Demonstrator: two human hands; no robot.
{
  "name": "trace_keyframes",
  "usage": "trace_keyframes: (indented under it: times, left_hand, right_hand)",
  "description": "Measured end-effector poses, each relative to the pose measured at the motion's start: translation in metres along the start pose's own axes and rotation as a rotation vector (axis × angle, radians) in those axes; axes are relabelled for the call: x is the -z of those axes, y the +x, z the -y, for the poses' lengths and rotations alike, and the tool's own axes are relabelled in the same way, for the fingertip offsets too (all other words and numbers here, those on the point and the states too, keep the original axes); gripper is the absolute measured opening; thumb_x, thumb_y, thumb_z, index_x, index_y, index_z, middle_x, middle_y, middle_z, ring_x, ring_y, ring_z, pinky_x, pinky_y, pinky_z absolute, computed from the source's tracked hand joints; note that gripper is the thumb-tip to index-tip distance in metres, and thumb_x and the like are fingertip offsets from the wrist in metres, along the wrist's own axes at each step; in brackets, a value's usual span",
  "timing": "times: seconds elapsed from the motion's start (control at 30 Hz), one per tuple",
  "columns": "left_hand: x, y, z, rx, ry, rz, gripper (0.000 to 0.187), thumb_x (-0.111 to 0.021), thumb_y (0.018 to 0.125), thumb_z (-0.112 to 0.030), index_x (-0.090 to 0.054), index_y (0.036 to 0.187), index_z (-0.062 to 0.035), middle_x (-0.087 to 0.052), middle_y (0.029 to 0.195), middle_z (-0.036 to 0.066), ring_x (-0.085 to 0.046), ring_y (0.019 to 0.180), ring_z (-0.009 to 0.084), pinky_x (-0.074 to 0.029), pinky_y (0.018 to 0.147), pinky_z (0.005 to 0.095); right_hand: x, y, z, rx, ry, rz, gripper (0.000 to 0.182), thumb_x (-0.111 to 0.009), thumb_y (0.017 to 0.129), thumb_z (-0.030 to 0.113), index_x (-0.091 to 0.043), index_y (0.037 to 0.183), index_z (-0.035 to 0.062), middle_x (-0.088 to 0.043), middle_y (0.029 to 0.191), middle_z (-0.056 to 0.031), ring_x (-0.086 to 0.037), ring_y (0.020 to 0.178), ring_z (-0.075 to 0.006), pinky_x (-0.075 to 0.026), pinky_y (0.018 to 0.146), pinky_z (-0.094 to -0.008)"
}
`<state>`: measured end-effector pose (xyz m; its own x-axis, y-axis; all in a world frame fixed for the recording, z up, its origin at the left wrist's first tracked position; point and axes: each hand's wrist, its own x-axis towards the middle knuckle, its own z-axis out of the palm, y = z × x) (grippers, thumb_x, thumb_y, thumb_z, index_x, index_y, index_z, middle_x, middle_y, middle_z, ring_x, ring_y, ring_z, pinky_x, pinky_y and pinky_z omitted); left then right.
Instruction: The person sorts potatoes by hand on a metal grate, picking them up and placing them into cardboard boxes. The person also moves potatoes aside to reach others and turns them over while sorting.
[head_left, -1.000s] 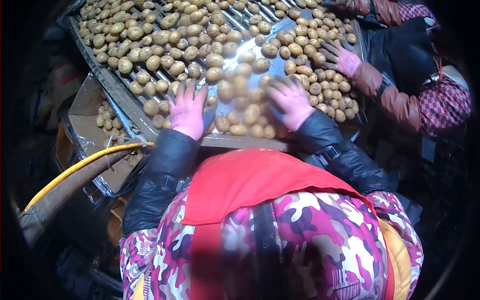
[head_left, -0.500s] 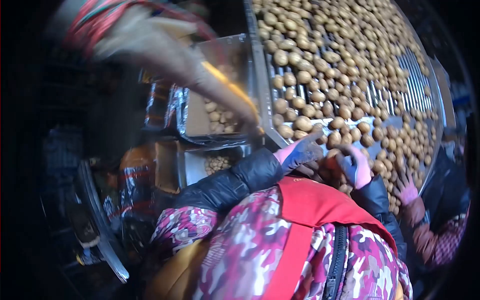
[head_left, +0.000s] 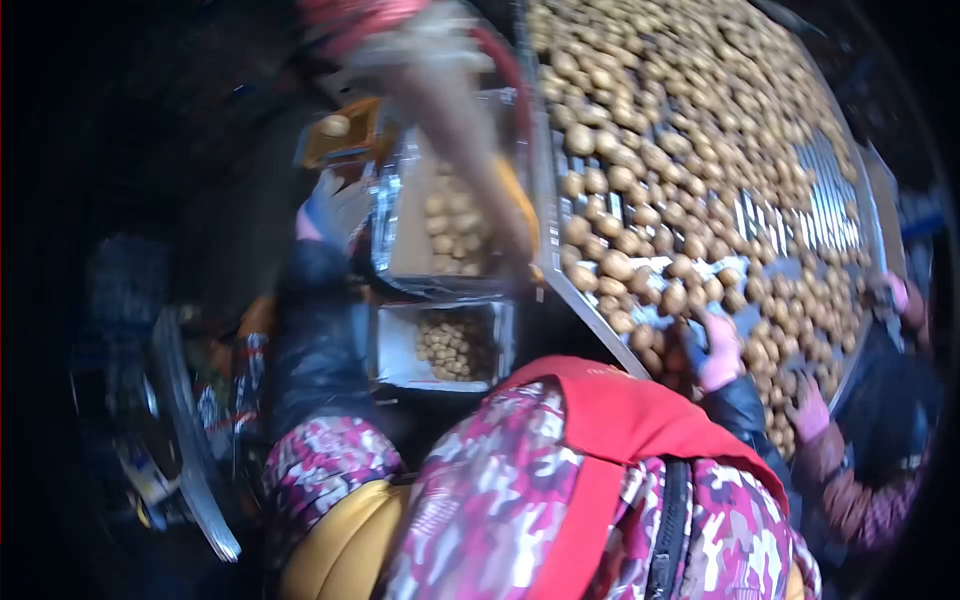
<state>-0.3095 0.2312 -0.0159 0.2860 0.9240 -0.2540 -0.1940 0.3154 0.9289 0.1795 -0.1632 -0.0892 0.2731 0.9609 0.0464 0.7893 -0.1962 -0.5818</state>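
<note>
Many potatoes [head_left: 690, 150] cover a slatted metal table [head_left: 822, 175]. My right hand [head_left: 712, 350], in a pink and blue glove, rests among potatoes near the table's front edge; its fingers are bent around something I cannot make out. My left arm reaches out to the left, and my left hand [head_left: 322, 215], blurred in a pink and blue glove, is beside an orange box [head_left: 345, 135] with a pale round item [head_left: 334, 126] above it. Motion smears the left fingers.
An open box [head_left: 400, 225] holds larger potatoes; nearer, a white-lined box [head_left: 395, 345] holds small ones. A blurred post [head_left: 460, 120] with red wrapping stands over them. A co-worker's gloved hands [head_left: 812, 408] are at the table's right edge.
My left hand has left the potatoes on the table and swung far left, past the boxes. My right hand stays near the front edge. The view has shifted slightly.
</note>
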Motion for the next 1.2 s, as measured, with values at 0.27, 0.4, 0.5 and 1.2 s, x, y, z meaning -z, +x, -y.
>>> trace_keyframes:
  times: [0.27,0.4,0.5,1.2]
  left_hand:
    - [-0.207,-0.083,0.136,-0.407,0.979,1.041,0.043,-0.076,0.090,-0.008,-0.065,0.132,-0.0052,-0.070,0.122,0.016,-0.070,0.106,0.0275,-0.057,0.095,0.0390]
    - [-0.297,-0.035,0.181,-0.738,0.977,0.843,0.046,-0.080,0.090,-0.017,-0.066,0.133,-0.0068,-0.067,0.133,0.019,-0.065,0.124,0.0370,-0.050,0.107,0.0439]
    - [-0.343,0.006,0.205,-0.545,1.453,0.499,0.072,-0.070,0.093,-0.055,-0.055,0.150,-0.0141,-0.048,0.156,0.023,-0.045,0.144,0.0413,-0.037,0.120,0.0476]
    - [-0.384,-0.017,0.204,-0.434,1.686,0.622,0.050,-0.070,0.094,-0.034,-0.063,0.141,-0.0167,-0.063,0.135,0.018,-0.065,0.117,0.0392,-0.053,0.101,0.0471]
  right_hand:
    - [0.019,-0.055,-0.028,-0.038,-0.546,0.296,0.067,-0.074,0.086,0.042,-0.054,0.146,0.0190,-0.045,0.158,-0.0141,-0.035,0.152,-0.0357,-0.025,0.121,-0.0652]
    - [0.028,-0.098,-0.073,-0.378,-0.603,-0.014,0.074,-0.067,0.092,0.051,-0.047,0.155,0.0180,-0.038,0.164,-0.0161,-0.033,0.152,-0.0411,-0.021,0.121,-0.0679]
    - [0.017,-0.137,-0.071,-0.590,-0.483,-0.041,0.075,-0.065,0.093,0.050,-0.044,0.156,0.0155,-0.032,0.167,-0.0180,-0.026,0.155,-0.0405,-0.019,0.122,-0.0684]
    - [0.021,-0.138,-0.090,-0.447,-0.363,0.020,0.079,-0.072,0.087,0.044,-0.045,0.154,0.0106,-0.037,0.162,-0.0176,-0.033,0.151,-0.0421,-0.029,0.113,-0.0736]
